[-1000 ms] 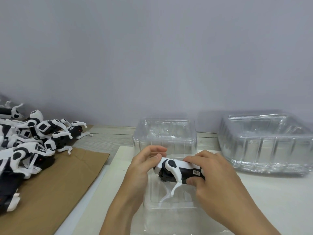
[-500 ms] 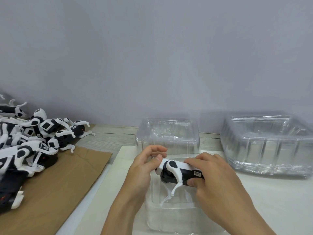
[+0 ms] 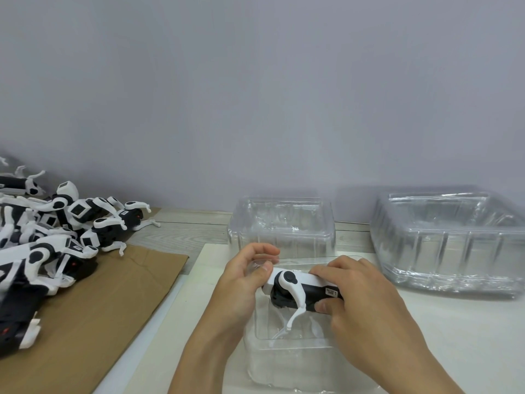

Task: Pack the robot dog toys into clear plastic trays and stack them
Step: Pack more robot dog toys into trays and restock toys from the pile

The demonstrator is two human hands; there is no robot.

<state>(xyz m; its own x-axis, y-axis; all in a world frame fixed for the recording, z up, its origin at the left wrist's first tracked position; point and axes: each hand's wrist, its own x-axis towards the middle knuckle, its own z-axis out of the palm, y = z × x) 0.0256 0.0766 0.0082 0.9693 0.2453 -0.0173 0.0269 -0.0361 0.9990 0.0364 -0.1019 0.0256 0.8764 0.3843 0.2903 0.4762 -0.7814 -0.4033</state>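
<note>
A black-and-white robot dog toy lies on its side over the open top of a clear plastic tray in front of me. My left hand pinches the toy's white front end with thumb and fingers. My right hand grips its rear, fingers across the top and thumb below. One white leg hangs down into the tray. A second clear tray stands just behind. A pile of several more robot dog toys lies at the left.
The pile rests on a brown cardboard sheet that covers the left of the table. A wide stack of clear trays stands at the right on the white board. A grey wall closes off the back.
Both hands have lowered the toy slightly toward the tray mouth. The grips look the same, and the view has shifted a little.
</note>
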